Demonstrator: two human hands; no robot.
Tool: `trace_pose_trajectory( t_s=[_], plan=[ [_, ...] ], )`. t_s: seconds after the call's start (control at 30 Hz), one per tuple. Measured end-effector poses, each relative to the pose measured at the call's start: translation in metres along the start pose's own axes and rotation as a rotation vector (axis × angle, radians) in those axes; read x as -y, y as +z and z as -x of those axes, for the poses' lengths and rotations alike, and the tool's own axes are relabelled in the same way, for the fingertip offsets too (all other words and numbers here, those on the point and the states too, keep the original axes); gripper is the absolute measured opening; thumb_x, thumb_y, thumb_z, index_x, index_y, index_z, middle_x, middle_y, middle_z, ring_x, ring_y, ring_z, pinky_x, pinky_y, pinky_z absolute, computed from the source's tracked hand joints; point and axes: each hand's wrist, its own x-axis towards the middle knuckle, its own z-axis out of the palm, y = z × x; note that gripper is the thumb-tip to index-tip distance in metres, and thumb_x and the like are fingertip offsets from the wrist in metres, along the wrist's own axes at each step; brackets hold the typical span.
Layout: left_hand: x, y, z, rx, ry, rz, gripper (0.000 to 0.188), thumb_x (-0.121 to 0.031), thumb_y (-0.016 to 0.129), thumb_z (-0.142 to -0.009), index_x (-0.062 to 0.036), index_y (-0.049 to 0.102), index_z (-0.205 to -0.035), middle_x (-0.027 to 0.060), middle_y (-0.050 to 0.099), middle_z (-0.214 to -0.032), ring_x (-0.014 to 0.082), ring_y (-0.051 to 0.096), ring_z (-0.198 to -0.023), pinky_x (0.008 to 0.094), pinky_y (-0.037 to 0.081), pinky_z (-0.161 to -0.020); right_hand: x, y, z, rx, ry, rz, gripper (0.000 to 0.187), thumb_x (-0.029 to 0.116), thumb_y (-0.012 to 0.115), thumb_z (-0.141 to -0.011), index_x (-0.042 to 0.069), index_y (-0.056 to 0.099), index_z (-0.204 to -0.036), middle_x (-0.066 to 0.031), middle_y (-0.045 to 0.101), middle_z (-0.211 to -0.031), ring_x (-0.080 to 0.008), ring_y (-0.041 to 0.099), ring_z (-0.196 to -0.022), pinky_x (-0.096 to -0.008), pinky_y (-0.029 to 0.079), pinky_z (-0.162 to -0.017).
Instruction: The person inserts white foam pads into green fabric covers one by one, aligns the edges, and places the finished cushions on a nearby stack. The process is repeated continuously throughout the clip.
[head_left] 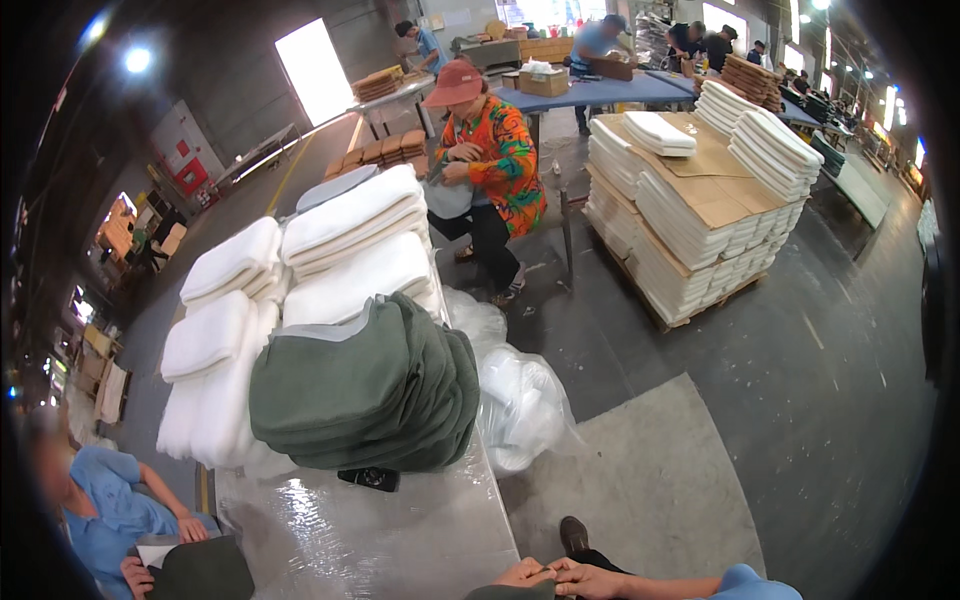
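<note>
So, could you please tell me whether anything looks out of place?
The green cloth pile slumps, its layers bulging unevenly, unlike the squarer white stacks behind it. A small black object lies against its near edge on the table; it looks stray, though I can't tell what it is.

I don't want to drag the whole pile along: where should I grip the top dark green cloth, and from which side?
Probably pinch the top cloth by its right-hand edge, coming from the right: there the pile shows its layers as separate folds, while white pads crowd its left and far sides.
</note>
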Motion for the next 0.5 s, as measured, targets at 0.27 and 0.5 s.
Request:
trace_pose_trajectory(
  t_s=[0.27,0.5],
  plan=[
    [0.019,-0.016,-0.007,0.026,-0.063,0.094,0.031,-0.033,0.072,-0.101,-0.0041,0.075,-0.112,0.0107,0.063,-0.105,0.0235,0.063,-0.099,0.0346,0.05,-0.089,-0.051,0.016,-0.011,-0.169,0.373,-0.399,0.02,0.021,0.066,-0.105,0.001,0.069,-0.105,-0.0059,0.059,-0.1,-0.0141,0.059,-0.086,-0.0287,0.05,-0.074],
    [0.012,-0.014,-0.001,-0.071,0.011,0.097,0.032,-0.033,0.07,-0.103,-0.0042,0.075,-0.115,0.008,0.063,-0.108,0.0207,0.062,-0.105,0.0312,0.048,-0.095,-0.072,0.004,-0.01,-0.103,0.342,0.083,0.037,0.036,0.061,-0.108,0.0,0.071,-0.11,-0.0117,0.069,-0.124,-0.0272,0.07,-0.107,-0.0417,0.057,-0.092]
  ],
)
